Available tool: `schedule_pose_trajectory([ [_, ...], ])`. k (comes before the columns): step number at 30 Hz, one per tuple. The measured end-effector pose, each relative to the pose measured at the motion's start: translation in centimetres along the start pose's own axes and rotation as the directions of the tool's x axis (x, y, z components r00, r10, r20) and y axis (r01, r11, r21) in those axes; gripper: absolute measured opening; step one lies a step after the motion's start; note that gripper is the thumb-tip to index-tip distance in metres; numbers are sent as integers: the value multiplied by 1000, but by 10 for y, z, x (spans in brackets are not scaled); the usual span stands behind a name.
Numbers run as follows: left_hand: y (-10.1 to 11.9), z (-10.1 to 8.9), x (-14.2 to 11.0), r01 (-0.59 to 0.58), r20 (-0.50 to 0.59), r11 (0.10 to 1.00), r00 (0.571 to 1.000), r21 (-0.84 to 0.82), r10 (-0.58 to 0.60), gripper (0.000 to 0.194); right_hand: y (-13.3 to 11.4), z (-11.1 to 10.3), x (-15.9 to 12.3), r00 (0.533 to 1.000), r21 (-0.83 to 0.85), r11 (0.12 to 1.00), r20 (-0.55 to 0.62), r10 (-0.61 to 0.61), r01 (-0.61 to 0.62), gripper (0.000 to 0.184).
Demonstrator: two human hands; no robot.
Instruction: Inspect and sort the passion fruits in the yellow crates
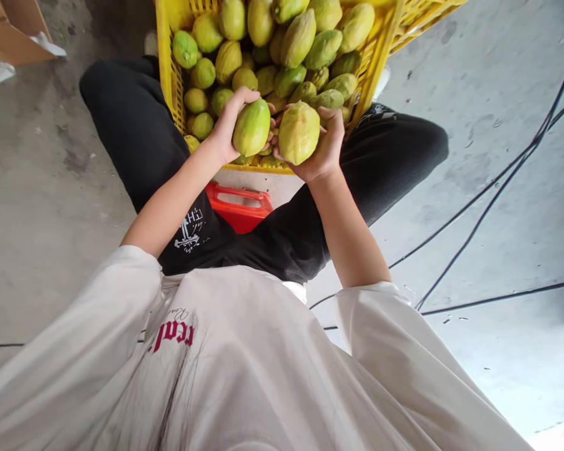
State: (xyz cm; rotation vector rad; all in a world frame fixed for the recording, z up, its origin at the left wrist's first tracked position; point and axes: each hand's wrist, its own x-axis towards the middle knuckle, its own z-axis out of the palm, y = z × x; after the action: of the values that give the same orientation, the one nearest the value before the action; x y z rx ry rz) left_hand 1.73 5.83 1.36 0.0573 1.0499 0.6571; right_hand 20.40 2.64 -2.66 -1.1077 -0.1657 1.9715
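While the left hand (228, 128) gripped a green fruit (251, 127), the right hand (324, 147) clasped a yellower fruit (298, 132); both fruits were held just above the near rim of a fruit-filled yellow crate (167, 69), between the knees, above a red stool (239, 210).

Grey concrete floor (489, 156), stained and scuffed; black cables (493, 181) run across it at right, crossing near lower right edge; corner of brown cardboard box (9, 28) at upper left, scraps of white paper (0, 69) just beside it; red plastic stool (239, 207) visible between legs, seat edge only; black trousers (131, 131) with white printed emblem (190, 228) on thigh; off-white shirt (244, 369) fills foreground, red lettering (172, 332) on chest.
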Motion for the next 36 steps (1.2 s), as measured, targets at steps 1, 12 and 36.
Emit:
schedule_pose_trajectory([
  [1, 1, 0, 0, -4, -17, 1000, 1000, -18, 4, 61, 1, 1, 1, 1000, 16, 1000, -22, -19, 20, 39],
  [12, 1, 5, -6, 19, -43, 982, 999, -187, -28, 54, 3, -9, 12, 999, 14, 999, -33, 35, -34, 45],
  [36, -11, -7, 13, 48, -111, 999, 993, -15, -49, 44, -2, -10, 7, 993, -22, 996, -75, -90, 89, 36],
])
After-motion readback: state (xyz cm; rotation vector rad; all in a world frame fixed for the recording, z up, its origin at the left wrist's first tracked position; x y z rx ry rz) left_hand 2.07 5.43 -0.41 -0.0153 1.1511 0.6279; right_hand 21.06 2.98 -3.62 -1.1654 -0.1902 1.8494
